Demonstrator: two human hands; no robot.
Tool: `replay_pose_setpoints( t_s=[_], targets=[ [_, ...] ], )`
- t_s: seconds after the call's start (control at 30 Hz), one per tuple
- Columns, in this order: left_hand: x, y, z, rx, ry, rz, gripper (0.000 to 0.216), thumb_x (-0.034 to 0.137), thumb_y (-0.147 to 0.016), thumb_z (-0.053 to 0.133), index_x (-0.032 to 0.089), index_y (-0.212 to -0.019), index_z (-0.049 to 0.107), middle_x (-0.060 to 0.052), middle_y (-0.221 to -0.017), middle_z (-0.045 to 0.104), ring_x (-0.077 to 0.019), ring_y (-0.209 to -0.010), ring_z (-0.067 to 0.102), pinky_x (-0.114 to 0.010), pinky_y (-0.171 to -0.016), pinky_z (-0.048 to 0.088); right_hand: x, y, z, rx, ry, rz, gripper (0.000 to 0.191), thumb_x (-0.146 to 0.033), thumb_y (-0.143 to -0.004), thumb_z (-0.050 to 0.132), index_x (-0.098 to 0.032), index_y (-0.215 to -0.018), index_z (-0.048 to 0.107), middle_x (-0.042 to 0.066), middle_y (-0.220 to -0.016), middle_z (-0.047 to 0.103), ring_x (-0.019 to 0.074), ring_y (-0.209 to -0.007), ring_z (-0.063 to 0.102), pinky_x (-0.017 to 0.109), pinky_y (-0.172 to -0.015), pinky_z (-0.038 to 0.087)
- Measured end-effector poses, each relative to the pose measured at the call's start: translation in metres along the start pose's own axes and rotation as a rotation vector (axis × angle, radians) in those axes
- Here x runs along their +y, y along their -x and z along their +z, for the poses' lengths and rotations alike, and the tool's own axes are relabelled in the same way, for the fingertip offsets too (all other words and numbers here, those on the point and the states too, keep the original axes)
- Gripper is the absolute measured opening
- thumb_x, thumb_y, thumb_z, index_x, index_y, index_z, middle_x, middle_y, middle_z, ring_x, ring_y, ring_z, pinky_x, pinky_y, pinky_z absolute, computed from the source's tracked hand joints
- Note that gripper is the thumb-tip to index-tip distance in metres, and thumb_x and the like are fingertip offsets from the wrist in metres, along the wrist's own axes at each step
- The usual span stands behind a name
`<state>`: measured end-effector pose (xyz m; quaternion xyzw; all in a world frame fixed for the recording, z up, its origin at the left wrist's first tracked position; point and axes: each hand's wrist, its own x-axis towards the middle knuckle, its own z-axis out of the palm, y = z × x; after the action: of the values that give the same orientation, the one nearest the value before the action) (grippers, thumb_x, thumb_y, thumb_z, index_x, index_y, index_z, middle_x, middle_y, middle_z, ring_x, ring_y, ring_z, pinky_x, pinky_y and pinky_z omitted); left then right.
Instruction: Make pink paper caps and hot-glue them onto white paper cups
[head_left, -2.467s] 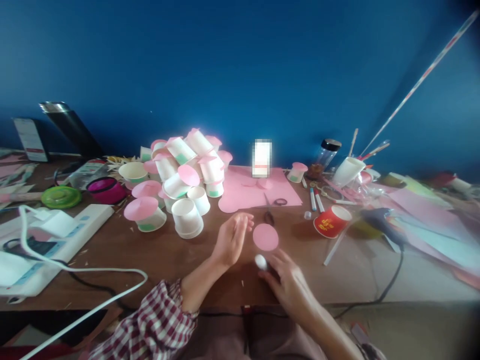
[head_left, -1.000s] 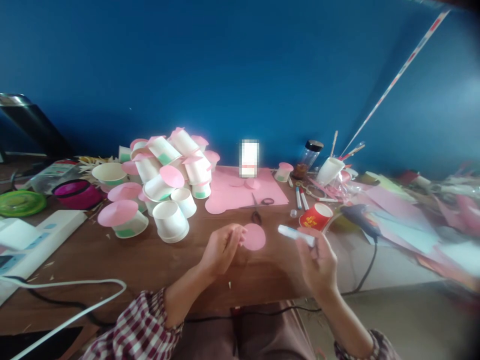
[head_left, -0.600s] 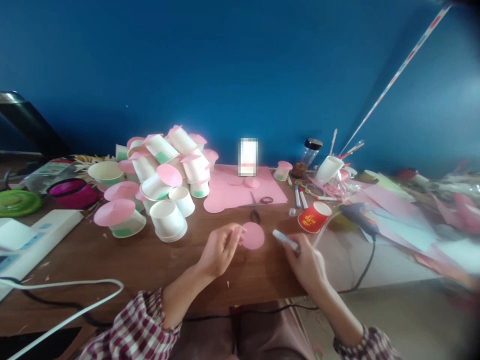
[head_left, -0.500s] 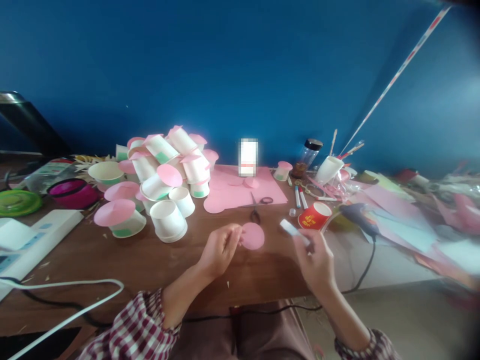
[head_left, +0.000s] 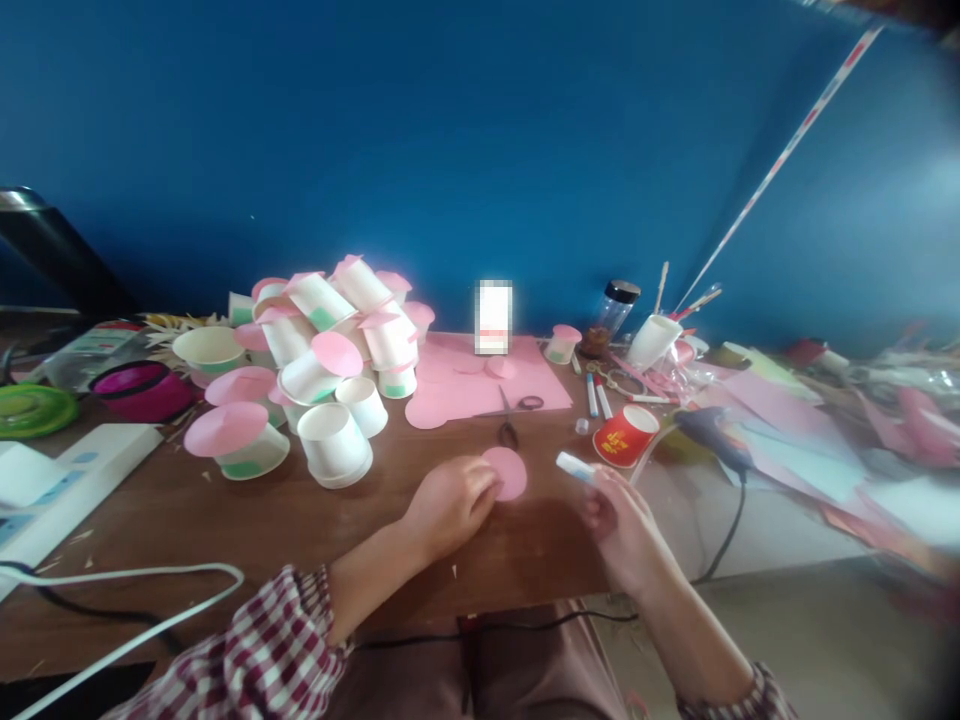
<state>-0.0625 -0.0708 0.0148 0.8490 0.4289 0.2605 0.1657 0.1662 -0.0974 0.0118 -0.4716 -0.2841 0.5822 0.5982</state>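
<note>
A round pink paper disc is pinched at its left edge by my left hand, low over the brown table. My right hand grips a white and light-blue glue stick, whose end points up and left, apart from the disc. Just beyond the disc lie dark-handled scissors, partly on a pink paper sheet. A small clear cap rests on the table near a tilted red paper cup.
Stacked white paper cups, many topped with pink discs, crowd the left. A power strip and white cable lie at the near left. Markers, a jar and a hot glue gun are on the right.
My left hand has turned and shifted slightly right along the disc. My right hand has rolled, bringing the glue stick lower and a little left. The whole view has shifted slightly.
</note>
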Motion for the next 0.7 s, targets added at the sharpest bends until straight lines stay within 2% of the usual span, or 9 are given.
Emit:
replay_pose_setpoints(
  t_s=[0.13, 0.2, 0.27, 0.47, 0.57, 0.7],
  targets=[
    [-0.012, -0.019, -0.007, -0.096, -0.17, 0.13, 0.03, 0.025, -0.091, 0.038, 0.017, -0.088, 0.067, -0.008, -0.088, 0.066, -0.0219, -0.086, 0.056, -0.035, -0.08, 0.043, 0.0, -0.003, 0.007, -0.03, -0.168, 0.101, 0.023, -0.027, -0.069, 0.073, -0.019, -0.084, 0.057, -0.006, -0.061, 0.045, 0.0063, -0.05, 0.042, 0.015, -0.04, 0.034],
    [-0.023, -0.024, -0.005, -0.111, -0.175, 0.156, 0.028, 0.021, -0.09, 0.04, 0.017, -0.088, 0.068, -0.008, -0.088, 0.067, -0.021, -0.086, 0.056, -0.035, -0.08, 0.043, 0.002, -0.006, 0.011, -0.038, -0.16, 0.07, 0.024, -0.025, -0.068, 0.074, -0.018, -0.086, 0.06, -0.005, -0.063, 0.046, 0.0061, -0.052, 0.042, 0.016, -0.043, 0.036],
    [-0.034, -0.025, -0.001, -0.066, -0.145, 0.15, 0.025, 0.019, -0.089, 0.043, 0.016, -0.089, 0.068, -0.008, -0.09, 0.067, -0.0203, -0.087, 0.056, -0.034, -0.08, 0.044, 0.005, -0.007, 0.015, -0.058, -0.085, -0.009, 0.024, -0.026, -0.069, 0.074, -0.018, -0.088, 0.061, -0.005, -0.065, 0.047, 0.006, -0.054, 0.043, 0.016, -0.046, 0.038],
    [-0.044, -0.019, 0.006, -0.023, -0.086, 0.193, 0.022, 0.016, -0.086, 0.047, 0.017, -0.085, 0.068, -0.006, -0.094, 0.068, -0.0189, -0.09, 0.056, -0.032, -0.082, 0.044, 0.011, -0.005, 0.024, -0.143, 0.464, -0.274, 0.021, -0.036, -0.082, 0.062, -0.021, -0.096, 0.059, -0.004, -0.065, 0.05, 0.0076, -0.054, 0.044, 0.018, -0.048, 0.037],
    [-0.041, -0.018, 0.003, -0.035, -0.077, 0.184, 0.021, 0.017, -0.086, 0.047, 0.017, -0.085, 0.068, -0.006, -0.094, 0.067, -0.0189, -0.09, 0.056, -0.033, -0.083, 0.044, 0.011, -0.002, 0.03, -0.217, 0.76, -0.413, 0.016, -0.034, -0.087, 0.055, -0.02, -0.094, 0.056, 0.0, -0.076, 0.057, 0.0126, -0.065, 0.052, 0.024, -0.06, 0.043],
    [-0.04, -0.018, 0.002, -0.053, -0.066, 0.182, 0.017, 0.021, -0.085, 0.051, 0.017, -0.086, 0.067, -0.007, -0.095, 0.065, -0.0193, -0.09, 0.055, -0.033, -0.082, 0.044, 0.013, -0.003, 0.037, -0.309, 1.023, -0.613, 0.011, -0.028, -0.089, 0.051, -0.02, -0.095, 0.055, 0.003, -0.086, 0.059, 0.0163, -0.077, 0.055, 0.027, -0.073, 0.043]
  ],
)
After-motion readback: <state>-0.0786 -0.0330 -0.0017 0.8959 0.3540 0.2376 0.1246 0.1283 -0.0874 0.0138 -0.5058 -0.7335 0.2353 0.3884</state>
